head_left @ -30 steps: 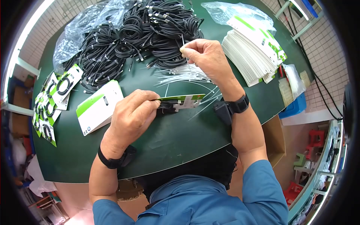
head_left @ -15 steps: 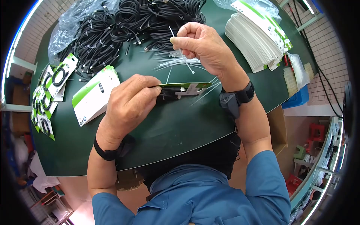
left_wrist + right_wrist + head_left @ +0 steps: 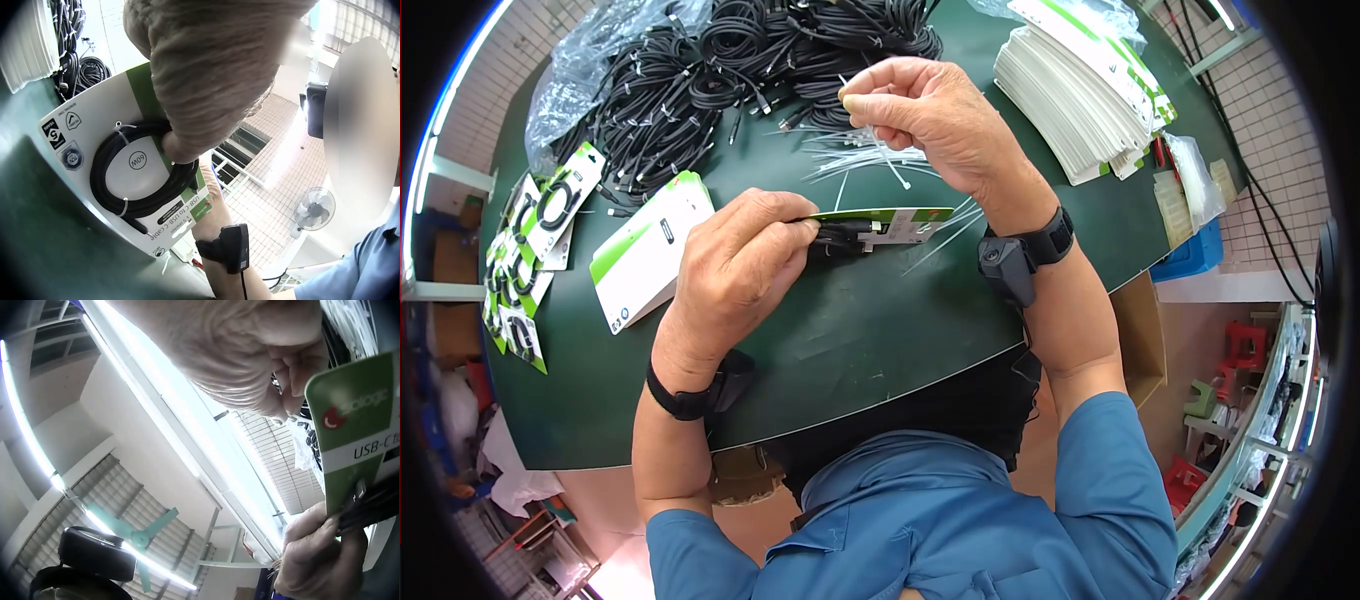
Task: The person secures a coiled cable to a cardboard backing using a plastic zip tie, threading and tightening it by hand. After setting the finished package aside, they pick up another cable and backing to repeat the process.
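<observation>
The left hand (image 3: 738,262) grips a green and white card (image 3: 910,232) by its end, together with a coiled black cable (image 3: 840,236) lying against it. In the left wrist view the coil (image 3: 100,181) lies on the printed face of the card (image 3: 69,140), with white ties around it at two places. Above and to the right of the card, the right hand (image 3: 945,120) pinches a thin white cable tie (image 3: 892,165) between thumb and forefinger, its head end hanging down. The right wrist view shows the left hand (image 3: 319,562) at the card's edge (image 3: 340,419).
Behind the hands lie loose white ties (image 3: 850,160) and a large heap of black cables (image 3: 660,110). Blank-side cards (image 3: 650,255) are stacked at left, beside carded cables (image 3: 550,220). A tall card stack (image 3: 1070,105) stands at right, near a blue bin (image 3: 1190,255).
The right hand has moved up and left from the loose ties, with the tie in its pinch. The left hand and card have shifted slightly up and left in the view.
</observation>
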### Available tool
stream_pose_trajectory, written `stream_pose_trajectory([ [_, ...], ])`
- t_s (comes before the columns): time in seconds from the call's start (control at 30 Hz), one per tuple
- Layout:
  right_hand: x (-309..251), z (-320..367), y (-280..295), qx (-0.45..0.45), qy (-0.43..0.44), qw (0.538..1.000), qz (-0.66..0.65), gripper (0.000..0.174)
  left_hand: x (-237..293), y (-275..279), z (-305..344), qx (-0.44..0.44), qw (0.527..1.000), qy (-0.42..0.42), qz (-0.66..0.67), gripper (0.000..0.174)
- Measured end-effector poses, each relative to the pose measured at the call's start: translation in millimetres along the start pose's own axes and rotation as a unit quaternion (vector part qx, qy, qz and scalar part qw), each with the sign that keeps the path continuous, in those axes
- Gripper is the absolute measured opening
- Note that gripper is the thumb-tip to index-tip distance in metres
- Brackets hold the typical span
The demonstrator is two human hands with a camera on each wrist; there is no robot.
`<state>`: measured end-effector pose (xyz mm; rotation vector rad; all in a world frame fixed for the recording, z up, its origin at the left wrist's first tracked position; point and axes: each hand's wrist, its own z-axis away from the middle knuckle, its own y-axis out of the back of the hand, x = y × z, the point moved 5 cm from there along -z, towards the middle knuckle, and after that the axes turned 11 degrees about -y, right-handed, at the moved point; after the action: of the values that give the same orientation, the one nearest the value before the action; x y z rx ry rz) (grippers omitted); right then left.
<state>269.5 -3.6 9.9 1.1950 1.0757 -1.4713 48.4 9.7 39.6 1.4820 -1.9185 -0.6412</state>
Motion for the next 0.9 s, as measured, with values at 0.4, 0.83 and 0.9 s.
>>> stream_pose_trajectory([
  [0.4, -5, 8, -15, -0.031, -0.001, 0.999, -0.035, 0.019, -2, 5, 2, 0.0, 1.0, -0.009, -0.015, 0.024],
  [0.83, 0, 10, -25, -0.063, -0.06, 0.991, 0.101, 0.017, -4, 1, 3, 0.004, 0.999, -0.028, -0.015, 0.024],
  [0.9, 2, 7, -25, -0.052, -0.044, 0.987, 0.147, 0.019, -5, 1, 4, 0.003, 1.0, -0.024, -0.012, 0.024],
])
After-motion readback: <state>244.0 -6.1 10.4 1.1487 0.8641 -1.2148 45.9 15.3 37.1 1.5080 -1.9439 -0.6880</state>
